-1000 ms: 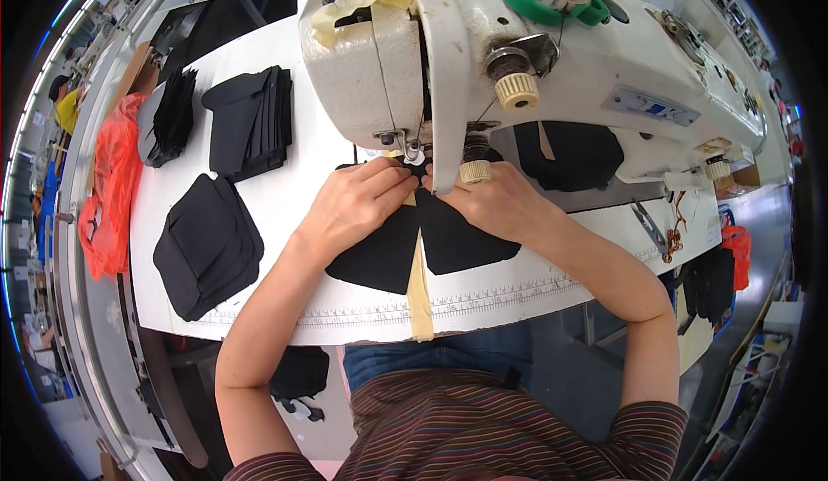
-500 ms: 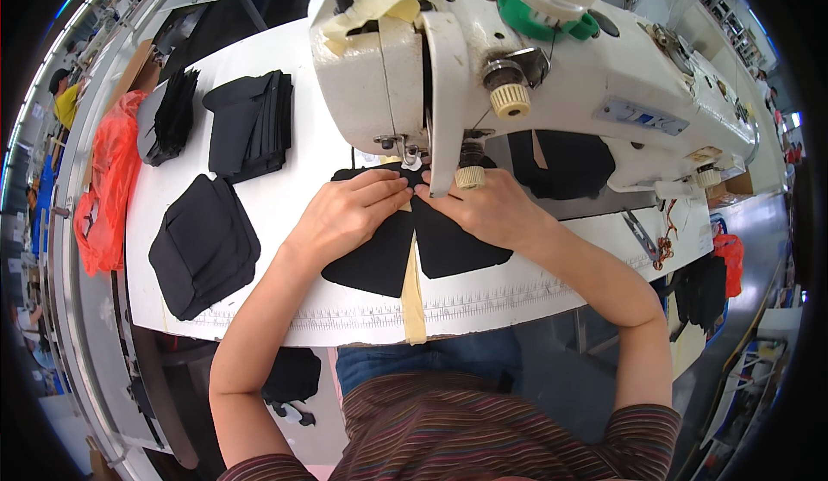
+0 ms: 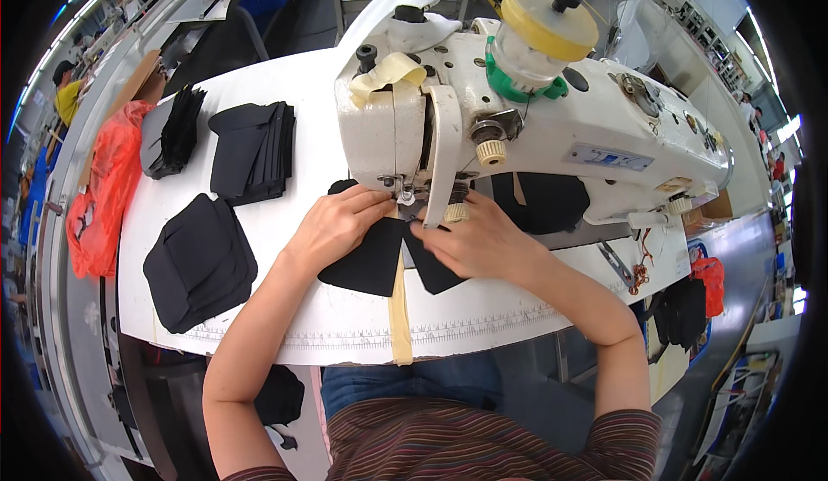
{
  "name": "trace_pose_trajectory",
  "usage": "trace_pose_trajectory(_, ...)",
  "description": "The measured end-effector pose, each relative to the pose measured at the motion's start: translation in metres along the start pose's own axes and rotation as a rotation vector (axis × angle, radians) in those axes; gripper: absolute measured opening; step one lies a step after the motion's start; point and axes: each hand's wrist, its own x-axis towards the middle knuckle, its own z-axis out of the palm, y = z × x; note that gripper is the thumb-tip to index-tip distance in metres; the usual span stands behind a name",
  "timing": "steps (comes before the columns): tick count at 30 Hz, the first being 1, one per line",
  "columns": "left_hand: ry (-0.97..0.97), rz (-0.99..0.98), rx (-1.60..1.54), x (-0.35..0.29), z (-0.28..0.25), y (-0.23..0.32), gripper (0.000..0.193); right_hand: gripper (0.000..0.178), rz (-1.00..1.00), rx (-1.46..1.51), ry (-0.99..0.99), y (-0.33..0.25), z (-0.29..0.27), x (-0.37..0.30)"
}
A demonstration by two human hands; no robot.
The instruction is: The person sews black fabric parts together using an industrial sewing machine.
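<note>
A black fabric piece (image 3: 366, 261) lies at the foot of the white sewing machine (image 3: 384, 132), with a pointed gap splitting its near side. My left hand (image 3: 345, 222) presses on its left half, fingers bent and close together beside the presser foot (image 3: 405, 195). On the right half, my right hand (image 3: 479, 240) grips the cloth near the needle; its thumb and fingertips are slightly blurred. The machine's front lever partly hides these fingertips. A strip of yellow tape (image 3: 401, 317) runs from the gap to the table's near edge.
Stacks of black fabric pieces (image 3: 200, 261) (image 3: 252, 149) (image 3: 172, 132) stand left on the white table (image 3: 306, 71). Another black piece (image 3: 539, 205) lies under the machine arm. Thread snips (image 3: 616, 263) rest at right. A red plastic bag (image 3: 108, 192) hangs beyond the left edge.
The view has shifted, so the machine sits lower in the picture. The fabric's right half now shows less, drawn in under my right hand. My left hand stays on the left half.
</note>
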Motion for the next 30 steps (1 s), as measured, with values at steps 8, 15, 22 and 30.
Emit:
trace_pose_trajectory(8, -0.017, 0.007, -0.022, 0.011, 0.009, -0.003, 0.024, 0.040, 0.000, 0.076, -0.258, 0.000, -0.023, -0.023)
trace_pose_trajectory(15, -0.016, -0.269, 0.017, 0.005, 0.016, -0.010, 0.016, 0.036, 0.023, 0.082, -0.006, 0.000, 0.013, -0.021)
trace_pose_trajectory(22, -0.350, -0.739, 0.064, 0.023, 0.019, -0.021, 0.029, 0.040, 0.123, 0.005, -0.080, -0.017, 0.018, -0.032)
trace_pose_trajectory(30, -0.028, -0.740, -0.806, 0.045, -0.002, -0.065, 0.043, 0.039, 0.098, -0.136, -0.092, -0.029, 0.013, -0.013)
